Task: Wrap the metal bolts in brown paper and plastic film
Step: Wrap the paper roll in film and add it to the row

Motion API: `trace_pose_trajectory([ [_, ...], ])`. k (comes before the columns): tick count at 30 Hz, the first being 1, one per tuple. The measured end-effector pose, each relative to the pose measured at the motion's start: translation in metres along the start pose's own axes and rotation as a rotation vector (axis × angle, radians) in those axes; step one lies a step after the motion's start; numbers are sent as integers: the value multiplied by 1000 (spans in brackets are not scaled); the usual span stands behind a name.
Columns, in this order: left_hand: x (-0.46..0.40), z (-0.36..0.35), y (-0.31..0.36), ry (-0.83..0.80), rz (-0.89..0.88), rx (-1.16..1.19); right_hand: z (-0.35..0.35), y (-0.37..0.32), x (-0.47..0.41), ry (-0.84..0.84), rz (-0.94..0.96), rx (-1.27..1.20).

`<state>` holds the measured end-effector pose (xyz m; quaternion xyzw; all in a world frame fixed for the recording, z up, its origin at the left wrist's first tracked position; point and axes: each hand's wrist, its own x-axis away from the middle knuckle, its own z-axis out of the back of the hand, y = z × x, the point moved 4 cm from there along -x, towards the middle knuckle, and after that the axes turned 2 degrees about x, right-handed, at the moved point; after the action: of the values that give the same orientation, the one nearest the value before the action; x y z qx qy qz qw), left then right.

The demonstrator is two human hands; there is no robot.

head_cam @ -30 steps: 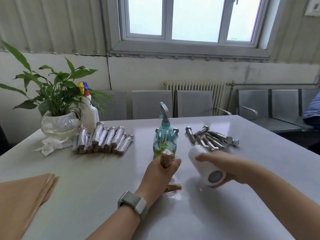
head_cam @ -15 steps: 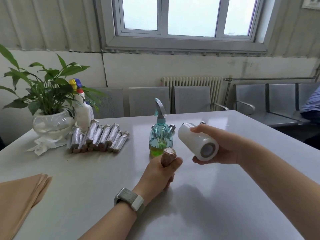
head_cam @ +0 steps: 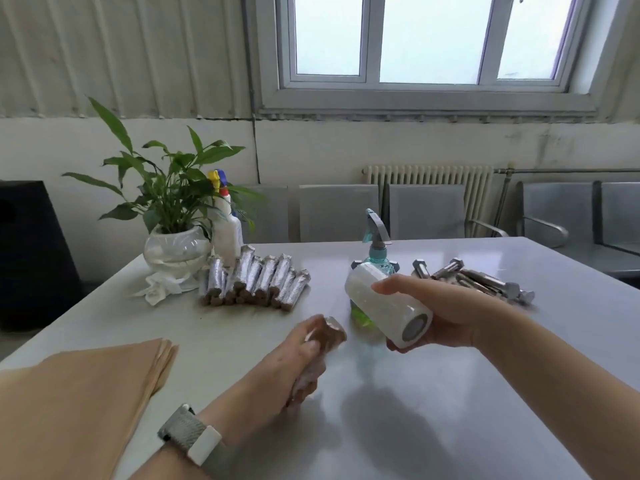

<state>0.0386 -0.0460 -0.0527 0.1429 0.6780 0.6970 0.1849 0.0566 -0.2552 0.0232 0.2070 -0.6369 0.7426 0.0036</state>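
Note:
My left hand [head_cam: 287, 372] grips a bolt wrapped in brown paper [head_cam: 329, 332], held upright just above the table; the image of it is blurred. My right hand [head_cam: 446, 313] holds a white roll of plastic film [head_cam: 384, 306] to the right of that bolt, its open core facing me. Bare metal bolts [head_cam: 485, 282] lie in a loose pile at the back right. Several finished bolts wrapped in film [head_cam: 256, 282] lie in a row at the back left. A stack of brown paper sheets [head_cam: 79, 403] lies at the front left.
A teal spray bottle [head_cam: 375, 251] stands behind the film roll. A potted plant in a glass bowl [head_cam: 176, 244], a white spray bottle [head_cam: 227, 233] and a crumpled tissue [head_cam: 162, 289] sit at the back left. Grey chairs [head_cam: 426, 211] line the far table edge.
My right hand lifted the film roll off the table and keeps it beside the wrapped bolt. My left hand turned the wrapped bolt. The camera shifted left and tilted.

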Motion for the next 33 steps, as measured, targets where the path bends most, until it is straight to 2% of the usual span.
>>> trace_pose_trajectory([
  [1, 8, 2, -2, -43, -32, -29, -3, -1, -3, -4, 3, 33],
  [4, 10, 10, 1, -41, -77, -108, -7, -8, -9, -15, 8, 88],
  [8, 11, 10, 4, -78, -59, 81, -10, -23, -14, -73, 70, 135],
  [17, -2, 15, -8, -7, -56, -80, -23, -30, -13, -110, 87, 183],
  [24, -2, 16, -6, 54, -137, -88, -24, -38, -11, 13, 147, 222],
  [28, -2, 13, -3, 64, -166, -60, -23, -44, -9, 29, 174, 243],
  [30, -2, 15, -1, 103, -177, -112, -23, -45, -9, 32, 181, 247],
  [33, -2, 20, 1, 186, -230, -308, -25, -46, -10, 29, 193, 247],
])
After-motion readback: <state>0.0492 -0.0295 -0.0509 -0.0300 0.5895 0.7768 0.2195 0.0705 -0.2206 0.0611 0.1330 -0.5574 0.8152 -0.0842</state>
